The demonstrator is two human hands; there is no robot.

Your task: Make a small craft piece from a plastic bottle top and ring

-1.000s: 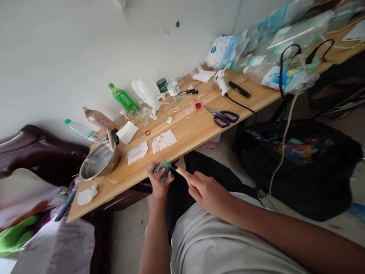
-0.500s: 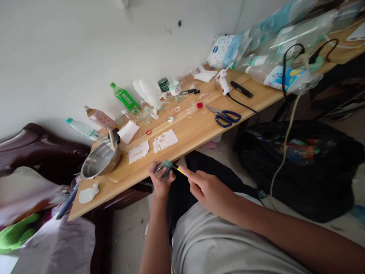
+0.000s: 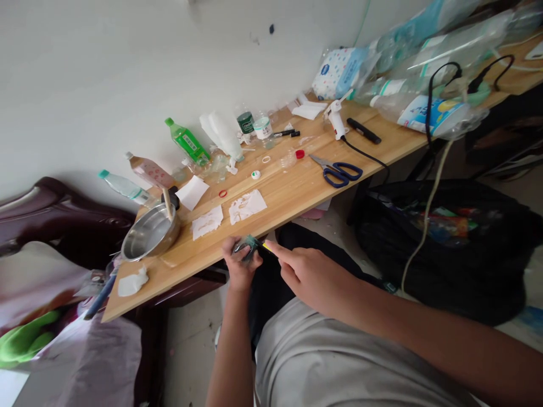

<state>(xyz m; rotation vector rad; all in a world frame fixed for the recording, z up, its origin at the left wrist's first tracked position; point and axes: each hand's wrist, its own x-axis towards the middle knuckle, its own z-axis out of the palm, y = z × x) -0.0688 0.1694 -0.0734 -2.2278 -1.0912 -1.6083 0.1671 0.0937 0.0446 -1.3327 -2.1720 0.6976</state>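
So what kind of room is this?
Probably a bedroom with a work corner: there's a glossy maroon headboard, plus a pale wooden table with a white glue gun on it.

A plain whitish wall (image 3: 106, 73) fills the upper left of the frame, marked by a dark spot (image 3: 272, 28) near the top centre. A pale wooden surface (image 3: 288, 195) slants from lower left to upper right. Glossy dark-maroon furniture (image 3: 25, 206) curves at left; pale, speckled flooring (image 3: 182, 362) shows at bottom. The light is soft.
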